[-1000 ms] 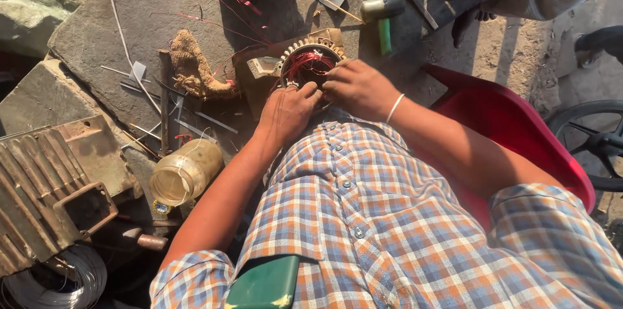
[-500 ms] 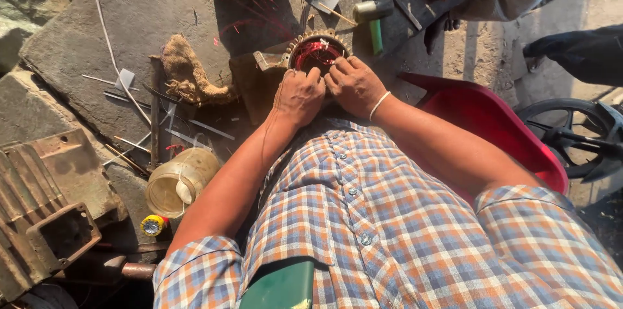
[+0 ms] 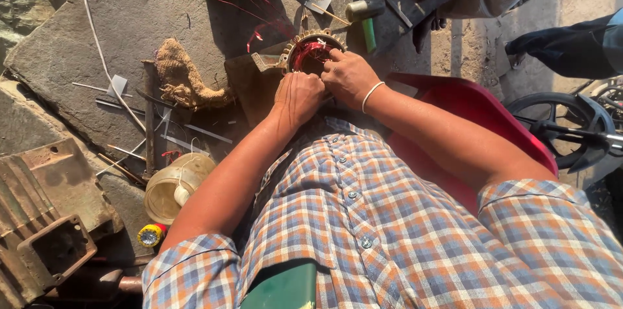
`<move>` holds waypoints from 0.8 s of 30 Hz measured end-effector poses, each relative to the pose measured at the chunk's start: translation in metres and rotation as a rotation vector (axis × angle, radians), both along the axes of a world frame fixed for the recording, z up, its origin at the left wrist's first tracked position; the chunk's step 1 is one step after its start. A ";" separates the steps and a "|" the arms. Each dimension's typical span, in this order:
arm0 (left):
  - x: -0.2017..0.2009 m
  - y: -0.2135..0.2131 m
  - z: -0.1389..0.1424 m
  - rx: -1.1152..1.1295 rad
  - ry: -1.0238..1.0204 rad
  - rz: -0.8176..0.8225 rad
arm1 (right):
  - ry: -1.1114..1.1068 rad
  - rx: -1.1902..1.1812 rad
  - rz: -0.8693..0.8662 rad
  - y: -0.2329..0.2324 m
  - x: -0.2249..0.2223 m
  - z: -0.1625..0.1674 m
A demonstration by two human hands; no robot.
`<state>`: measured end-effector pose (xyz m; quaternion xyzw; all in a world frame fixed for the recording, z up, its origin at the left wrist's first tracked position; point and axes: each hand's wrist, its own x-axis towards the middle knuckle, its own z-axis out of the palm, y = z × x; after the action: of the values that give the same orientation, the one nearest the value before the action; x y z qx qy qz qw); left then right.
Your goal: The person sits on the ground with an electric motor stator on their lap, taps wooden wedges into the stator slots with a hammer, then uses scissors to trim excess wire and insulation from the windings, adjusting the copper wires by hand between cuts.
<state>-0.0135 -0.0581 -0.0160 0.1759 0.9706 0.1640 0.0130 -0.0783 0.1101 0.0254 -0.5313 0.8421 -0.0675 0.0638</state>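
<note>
We see round stator (image 3: 310,56) with red winding directly ahead of both hands, opening facing up. Left hand (image 3: 297,96) grips near rim; right hand (image 3: 349,75) fingers curled on right edge, equally near.

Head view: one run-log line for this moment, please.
left hand: rests on round toothed metal stator ring with red wire | right hand: fingertips at ring's rim | nearby: green-handled tool, cream plastic jar

Round motor stator (image 3: 310,54) with toothed metal rim and red copper winding inside (opening facing up), upper middle of frame, on stone slab.
</note>
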 end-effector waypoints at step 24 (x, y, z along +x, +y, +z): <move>0.069 -0.034 0.051 0.533 0.140 0.498 | -0.936 -0.495 -0.479 0.074 -0.036 0.002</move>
<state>0.0555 -0.0917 0.0354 -0.0575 0.9054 0.3968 -0.1399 -0.1144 0.1844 0.0271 -0.2386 0.7802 -0.5025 0.2860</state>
